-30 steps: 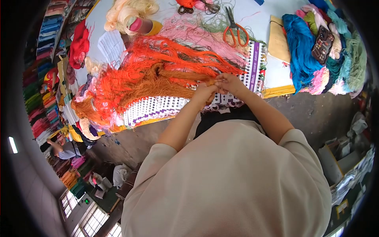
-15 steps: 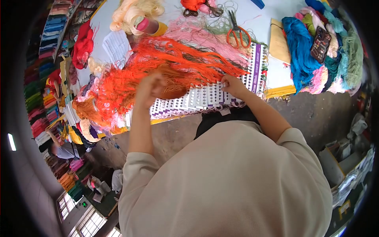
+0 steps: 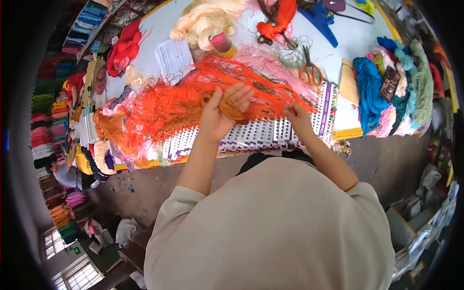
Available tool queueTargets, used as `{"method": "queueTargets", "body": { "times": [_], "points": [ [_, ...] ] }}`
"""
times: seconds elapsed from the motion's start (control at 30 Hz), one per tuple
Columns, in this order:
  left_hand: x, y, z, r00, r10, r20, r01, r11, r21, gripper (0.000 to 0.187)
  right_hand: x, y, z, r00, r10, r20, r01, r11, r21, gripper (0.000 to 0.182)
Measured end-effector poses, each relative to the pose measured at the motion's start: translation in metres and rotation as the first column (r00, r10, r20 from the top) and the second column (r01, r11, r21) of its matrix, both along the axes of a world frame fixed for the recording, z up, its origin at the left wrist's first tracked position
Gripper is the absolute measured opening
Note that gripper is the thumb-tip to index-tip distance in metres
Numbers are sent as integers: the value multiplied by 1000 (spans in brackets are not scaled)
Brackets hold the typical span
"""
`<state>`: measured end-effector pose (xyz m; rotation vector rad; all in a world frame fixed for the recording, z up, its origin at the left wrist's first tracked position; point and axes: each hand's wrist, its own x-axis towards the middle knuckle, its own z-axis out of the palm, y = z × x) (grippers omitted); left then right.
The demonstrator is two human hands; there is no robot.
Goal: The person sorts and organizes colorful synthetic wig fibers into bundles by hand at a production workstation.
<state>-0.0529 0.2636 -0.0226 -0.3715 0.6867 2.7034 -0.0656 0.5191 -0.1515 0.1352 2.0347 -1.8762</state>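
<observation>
Scissors (image 3: 308, 64) lie beyond orange strands (image 3: 174, 99), left hand (image 3: 220, 122) unclenched by brown thread (image 3: 236, 114) (right hand (image 3: 297, 116): grip unclear).

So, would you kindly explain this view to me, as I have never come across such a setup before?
Of course. There is no machine here: these are a person's own bare hands, seen by a camera worn on the head that looks forward and down.

On the white table lie a tangle of orange-red thread, a row of white cards with punched holes, scissors, a written sheet and a blue skein.

The left hand has its thumb spread from the fingers, with brown thread between them. The right hand is curled near the orange-red ends; whether it pinches a strand is too small to tell.
</observation>
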Motion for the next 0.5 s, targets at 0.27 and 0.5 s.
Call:
{"method": "queueTargets", "body": {
  "times": [0.27, 0.5],
  "points": [
    [12, 37, 18, 919, -234, -317, 124, 936, -330, 63, 11, -54, 132, 980, 50, -192, -106, 951, -292, 9],
    [15, 46, 3, 976, -121, -183, 63, 954, -292, 29, 24, -43, 137, 983, -7, -184, -84, 871, -484, 4]
  ]
}}
